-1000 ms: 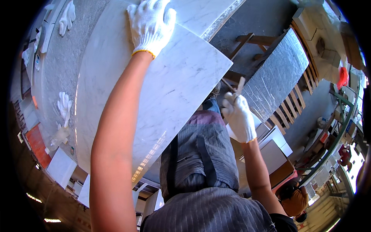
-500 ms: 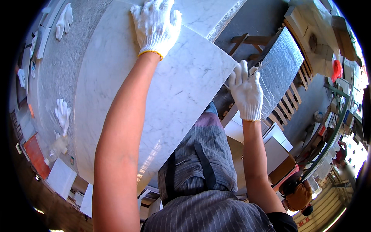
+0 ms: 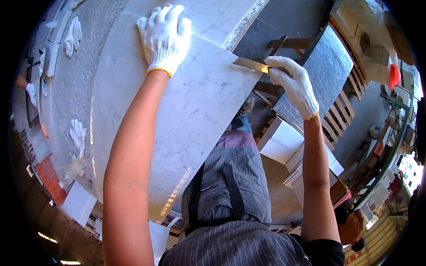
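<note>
My left hand (image 3: 165, 42), in a white knit glove, lies with fingers spread on a white, grey-veined marble slab (image 3: 199, 106), by the seam with a second slab (image 3: 208, 20). To the right, my gloved right hand (image 3: 293, 84) pinches one end of a thin, flat metal strip (image 3: 249, 64). The strip's other end reaches over the near slab's far right corner; whether it touches the stone I cannot tell.
Loose white gloves (image 3: 73, 36) lie on the rough grey surface at left. A dark stone slab (image 3: 326, 62) rests above a wooden pallet (image 3: 342, 104) at right. White boxes (image 3: 284, 137) stand below my right forearm. Another person (image 3: 352, 226) is at lower right.
My right hand has turned and moved right, off the slab's edge, bringing the metal strip into plain view over the corner. My left hand has shifted slightly left in the picture.
</note>
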Demonstrator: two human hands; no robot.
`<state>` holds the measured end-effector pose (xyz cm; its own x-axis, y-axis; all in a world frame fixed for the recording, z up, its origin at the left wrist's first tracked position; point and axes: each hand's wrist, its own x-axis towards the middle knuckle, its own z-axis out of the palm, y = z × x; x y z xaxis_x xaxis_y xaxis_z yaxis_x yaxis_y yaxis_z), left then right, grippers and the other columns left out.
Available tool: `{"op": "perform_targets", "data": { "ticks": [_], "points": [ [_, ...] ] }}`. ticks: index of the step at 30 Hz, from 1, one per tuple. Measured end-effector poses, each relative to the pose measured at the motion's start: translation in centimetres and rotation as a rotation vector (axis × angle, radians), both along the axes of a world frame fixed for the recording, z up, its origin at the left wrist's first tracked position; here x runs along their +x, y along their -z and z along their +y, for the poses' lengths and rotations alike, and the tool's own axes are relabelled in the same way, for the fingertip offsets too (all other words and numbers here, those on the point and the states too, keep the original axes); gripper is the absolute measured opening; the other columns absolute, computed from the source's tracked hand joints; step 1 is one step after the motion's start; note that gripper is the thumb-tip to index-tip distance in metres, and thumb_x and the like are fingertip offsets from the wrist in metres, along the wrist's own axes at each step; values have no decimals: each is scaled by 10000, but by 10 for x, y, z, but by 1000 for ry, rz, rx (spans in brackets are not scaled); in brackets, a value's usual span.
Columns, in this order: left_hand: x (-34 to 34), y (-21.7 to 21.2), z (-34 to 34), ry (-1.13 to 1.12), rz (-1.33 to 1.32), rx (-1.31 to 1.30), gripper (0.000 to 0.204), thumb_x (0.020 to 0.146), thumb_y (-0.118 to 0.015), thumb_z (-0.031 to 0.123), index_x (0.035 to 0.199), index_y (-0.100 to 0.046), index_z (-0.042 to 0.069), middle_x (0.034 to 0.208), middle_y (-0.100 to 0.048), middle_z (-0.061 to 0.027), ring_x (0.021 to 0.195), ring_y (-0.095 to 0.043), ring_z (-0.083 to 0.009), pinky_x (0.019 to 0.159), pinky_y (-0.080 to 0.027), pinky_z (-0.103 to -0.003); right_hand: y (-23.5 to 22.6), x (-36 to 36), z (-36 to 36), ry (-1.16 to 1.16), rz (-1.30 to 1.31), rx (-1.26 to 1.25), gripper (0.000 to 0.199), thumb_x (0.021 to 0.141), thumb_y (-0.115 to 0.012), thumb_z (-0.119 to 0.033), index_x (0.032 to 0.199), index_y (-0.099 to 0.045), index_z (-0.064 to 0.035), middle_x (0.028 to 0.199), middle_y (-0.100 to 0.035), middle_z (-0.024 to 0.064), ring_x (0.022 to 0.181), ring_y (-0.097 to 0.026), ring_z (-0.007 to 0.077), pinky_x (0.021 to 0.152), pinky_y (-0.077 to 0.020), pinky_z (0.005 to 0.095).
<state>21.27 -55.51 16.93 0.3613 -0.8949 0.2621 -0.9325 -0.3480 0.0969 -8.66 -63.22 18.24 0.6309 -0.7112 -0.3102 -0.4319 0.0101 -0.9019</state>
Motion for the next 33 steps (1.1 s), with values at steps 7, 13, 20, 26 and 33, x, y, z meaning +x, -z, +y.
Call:
{"op": "perform_targets", "data": {
  "ticks": [7, 13, 20, 26, 33],
  "points": [
    [4, 12, 2, 63, -71, -112, 296, 906, -562, 302, 1150, -610, 141, 1161, -626, -97, 1164, -517, -286, 961, -349, -423, -1, -2, -10, 179, -224, 418, 266, 918, -612, -125, 1153, -633, -2, 910, -632, 63, 753, -561, 109, 701, -497, 227],
    [-15, 8, 15, 155, 161, -449, 374, 851, -678, 238, 1183, -576, 99, 1205, -580, -111, 1120, -532, -296, 998, -378, -425, -13, 7, 19, 428, -499, 703, 376, 936, -537, -41, 1293, -486, 64, 961, -599, 133, 780, -562, 144, 695, -478, 248],
    [-135, -69, 30, -98, 1620, -132, 408, 895, -668, 183, 1230, -543, -12, 1090, -610, -99, 987, -587, -118, 802, -502, -238, -46, 4, 35, 216, -264, 431, 380, 890, -605, -121, 1245, -565, 7, 1053, -652, 109, 862, -643, 151, 784, -529, 283],
    [-149, -71, 37, -193, 1688, 88, 329, 881, -684, 261, 893, -678, -68, 735, -665, -78, 630, -632, -91, 533, -506, -217, -41, -14, 49, 150, -127, 303, 346, 845, -659, -122, 1168, -623, -2, 1023, -664, 131, 859, -654, 158, 778, -537, 293],
    [-149, -72, 66, 188, 1088, 565, 158, 838, -679, 196, 916, -690, 59, 675, -625, -65, 700, -660, -247, 644, -524, -324, -44, -42, 44, 112, 44, 210, 234, 835, -619, -53, 1052, -658, 23, 861, -667, 88, 762, -629, 125, 708, -508, 269]
  ]
}}
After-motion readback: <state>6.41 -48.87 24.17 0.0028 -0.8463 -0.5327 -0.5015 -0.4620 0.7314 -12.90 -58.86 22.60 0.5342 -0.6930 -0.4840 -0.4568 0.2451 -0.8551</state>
